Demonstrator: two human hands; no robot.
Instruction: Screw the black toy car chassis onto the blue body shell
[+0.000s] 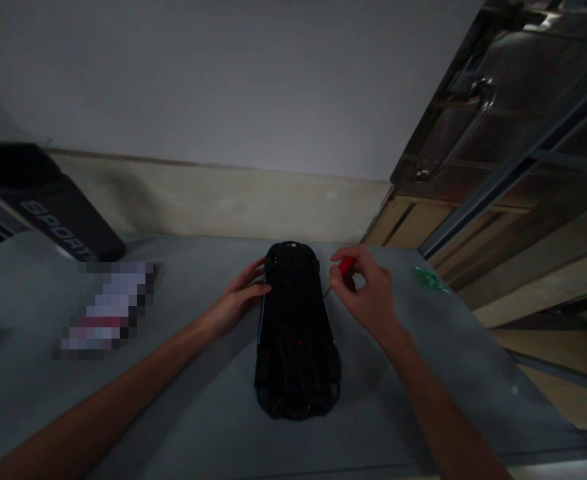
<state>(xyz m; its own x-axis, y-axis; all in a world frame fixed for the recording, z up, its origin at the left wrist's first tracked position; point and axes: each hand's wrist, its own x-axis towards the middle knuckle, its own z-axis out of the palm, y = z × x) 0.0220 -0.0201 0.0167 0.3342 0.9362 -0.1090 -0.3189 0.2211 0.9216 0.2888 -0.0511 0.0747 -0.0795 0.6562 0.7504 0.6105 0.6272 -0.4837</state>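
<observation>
A black toy car [296, 320] lies upside down on the grey table, its underside facing up. My left hand [246, 287] holds it by the left side near the far end, thumb on the edge and some fingertips hidden behind it. In my right hand [366, 287], just right of the car, is a small screwdriver [345, 265] with a red handle, pinched between thumb and fingers. Its thin metal shaft points down and left toward the car's right edge. Whether the tip touches the car I cannot tell.
On the grey table [198, 413], a dark bottle [68, 217] lettered "SPORT" stands back left, near a blurred-out flat item [111, 303]. A small green piece [430, 280] lies at the right. Behind is a wall [233, 80]; a metal door with a handle [461, 130] is at right.
</observation>
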